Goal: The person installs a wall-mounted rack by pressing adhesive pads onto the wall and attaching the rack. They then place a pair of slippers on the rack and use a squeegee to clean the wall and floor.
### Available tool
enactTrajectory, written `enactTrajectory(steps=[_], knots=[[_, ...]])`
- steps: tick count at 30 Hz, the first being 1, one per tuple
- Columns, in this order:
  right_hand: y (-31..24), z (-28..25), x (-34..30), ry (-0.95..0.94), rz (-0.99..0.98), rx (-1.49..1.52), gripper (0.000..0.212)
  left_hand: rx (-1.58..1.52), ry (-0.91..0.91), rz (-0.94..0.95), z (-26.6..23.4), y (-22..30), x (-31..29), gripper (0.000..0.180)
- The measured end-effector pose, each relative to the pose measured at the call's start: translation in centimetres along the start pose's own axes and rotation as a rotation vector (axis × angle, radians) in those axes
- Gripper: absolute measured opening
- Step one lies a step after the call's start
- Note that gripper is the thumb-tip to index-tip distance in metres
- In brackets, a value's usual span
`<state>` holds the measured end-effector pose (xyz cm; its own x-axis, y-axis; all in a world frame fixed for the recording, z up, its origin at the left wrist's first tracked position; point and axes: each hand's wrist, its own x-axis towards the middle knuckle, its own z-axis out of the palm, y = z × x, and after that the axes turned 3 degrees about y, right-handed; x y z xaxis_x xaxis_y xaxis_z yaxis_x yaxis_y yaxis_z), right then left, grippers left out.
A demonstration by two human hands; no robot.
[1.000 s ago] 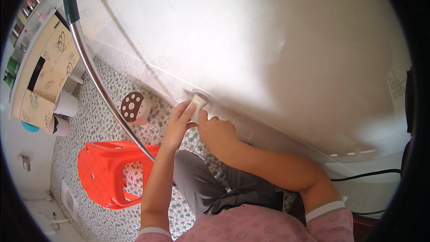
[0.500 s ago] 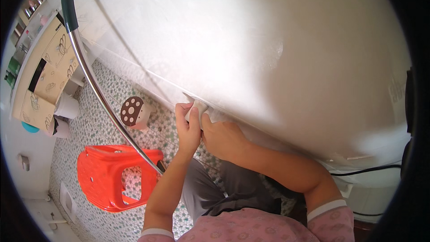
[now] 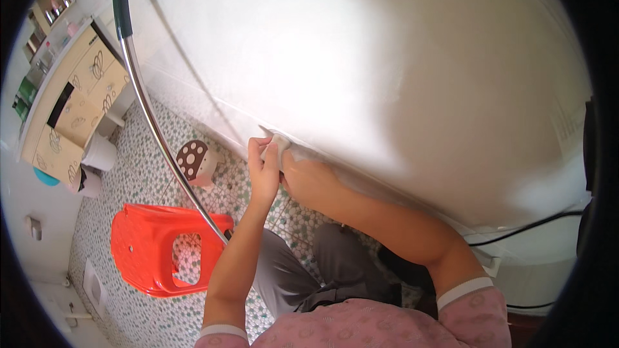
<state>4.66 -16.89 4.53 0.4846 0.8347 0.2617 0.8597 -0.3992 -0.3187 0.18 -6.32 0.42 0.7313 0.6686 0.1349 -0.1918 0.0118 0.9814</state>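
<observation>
My left hand [image 3: 263, 171] is closed, its thumb and fingers pinching a small off-white piece [image 3: 279, 141] that may be folded cloth. Right beside it, my right hand [image 3: 309, 179] is curled in against the same piece, and its fingertips are hidden. Both hands meet at the lower edge of a large, smooth white surface [image 3: 309, 51], which fills the upper part of the view. A thin, dark pointed sliver shows at that edge, just above my left fingers.
An orange-red plastic stool [image 3: 151, 248] lies on the pebble-patterned floor [image 3: 145, 174], left of my knees. Beyond it is a small stool with a brown spotted top [image 3: 192, 160]. A chrome pole [image 3: 155, 122] crosses the left side. A cream cabinet [image 3: 71, 109] stands farther left.
Both hands have shifted slightly up and left in the picture, still together on the off-white piece. The whole view has also turned a little, moving the pole and cabinet rightward.
</observation>
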Motion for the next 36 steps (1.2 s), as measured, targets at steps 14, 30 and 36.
enactTrajectory(steps=[14,30,36], knots=[[2.0,-4.1,-32.2,-0.387,1.074,1.608,0.025,-0.020,0.309,-0.018,-5.6,0.3,-1.0,0.024],[5.8,-12.4,-45.5,0.678,1.489,1.788,0.069,0.172,0.216,0.165,-0.3,4.9,-4.4,0.037],[6.6,-12.9,-44.2,1.022,1.541,1.413,0.074,0.124,0.272,0.127,-0.7,4.5,-4.2,0.036]])
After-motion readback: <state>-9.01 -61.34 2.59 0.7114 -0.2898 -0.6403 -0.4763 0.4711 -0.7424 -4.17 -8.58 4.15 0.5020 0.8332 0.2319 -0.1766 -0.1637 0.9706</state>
